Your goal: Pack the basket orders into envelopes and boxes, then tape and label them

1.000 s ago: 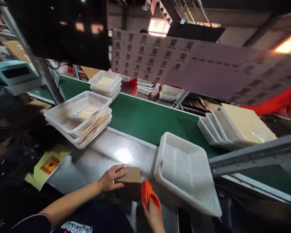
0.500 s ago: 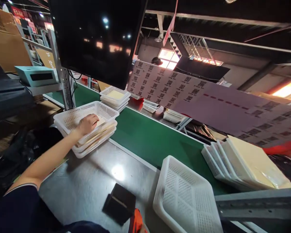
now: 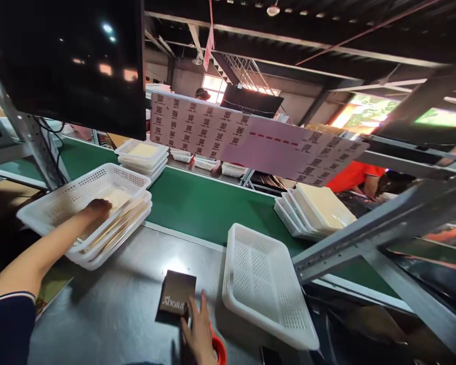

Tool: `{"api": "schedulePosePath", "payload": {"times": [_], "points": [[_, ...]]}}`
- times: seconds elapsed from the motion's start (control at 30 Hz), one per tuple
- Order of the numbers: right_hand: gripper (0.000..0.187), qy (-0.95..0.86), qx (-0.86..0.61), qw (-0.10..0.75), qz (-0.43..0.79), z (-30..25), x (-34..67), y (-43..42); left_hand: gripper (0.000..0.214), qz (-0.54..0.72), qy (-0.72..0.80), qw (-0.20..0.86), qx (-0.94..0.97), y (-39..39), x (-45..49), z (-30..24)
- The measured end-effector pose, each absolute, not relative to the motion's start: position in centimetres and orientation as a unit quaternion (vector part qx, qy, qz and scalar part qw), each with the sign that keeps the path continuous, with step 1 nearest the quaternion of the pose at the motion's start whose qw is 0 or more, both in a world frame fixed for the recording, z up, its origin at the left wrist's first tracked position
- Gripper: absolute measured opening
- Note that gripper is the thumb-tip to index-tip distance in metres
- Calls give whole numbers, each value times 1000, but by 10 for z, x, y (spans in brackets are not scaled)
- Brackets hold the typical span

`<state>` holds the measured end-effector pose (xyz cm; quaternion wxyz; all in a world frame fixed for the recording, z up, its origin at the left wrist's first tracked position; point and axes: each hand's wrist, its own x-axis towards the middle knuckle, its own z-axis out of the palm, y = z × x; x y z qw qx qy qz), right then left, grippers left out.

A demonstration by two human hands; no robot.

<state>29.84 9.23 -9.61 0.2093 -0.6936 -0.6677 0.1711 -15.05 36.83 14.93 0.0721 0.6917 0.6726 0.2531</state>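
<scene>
My left hand [image 3: 99, 207] reaches into the top white perforated basket [image 3: 66, 195] of a stack on the left. Its fingers look curled close to a pale cream item [image 3: 117, 198] on the basket floor; whatever they grip is hidden. At the bottom centre my right hand [image 3: 200, 332] is open, fingers spread, at the lower right corner of a small black box [image 3: 178, 293]. Light lettering marks the box, which lies on the metal table [image 3: 129, 284]. Beside the right hand shows an orange ring-shaped part [image 3: 219, 347], mostly covered.
Nested white baskets [image 3: 266, 279] stand to the right on the table. Behind runs a green conveyor belt [image 3: 197, 203] carrying basket stacks with cream contents [image 3: 321, 205]. A metal frame [image 3: 338, 248] crosses at right, a black monitor [image 3: 68, 66] hangs upper left. A person in orange [image 3: 359, 175] is beyond.
The view has swung right. My left hand has moved lower into the basket. My right hand has come into view beside the black box, whose lettered face now shows on top.
</scene>
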Motion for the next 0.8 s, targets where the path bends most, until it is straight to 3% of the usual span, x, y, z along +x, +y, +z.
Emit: {"api": "schedulePosePath", "payload": {"times": [0.17, 0.27, 0.33, 0.43, 0.57, 0.67, 0.8], "points": [[39, -695, -676, 150, 196, -101, 282, 92, 25, 268, 735, -20, 622, 354, -164, 179], [35, -709, -665, 136, 190, -97, 274, 86, 32, 436, 666, -110, 595, 319, -148, 186], [31, -723, -653, 127, 186, -97, 269, 83, 36, 535, 589, -103, 597, 290, -118, 175], [32, -753, -619, 118, 187, -109, 262, 72, 25, 536, 536, 62, 649, 255, -47, 127], [45, -790, -572, 95, 201, -131, 259, 48, 20, 405, 518, 358, 663, 251, 56, 33], [52, -794, -565, 71, 214, -137, 262, 36, 19, 348, 484, 415, 688, 268, 99, -20], [53, -754, -598, 73, 260, -136, 270, 34, 14, 296, 443, 429, 729, 274, 99, -49]]}}
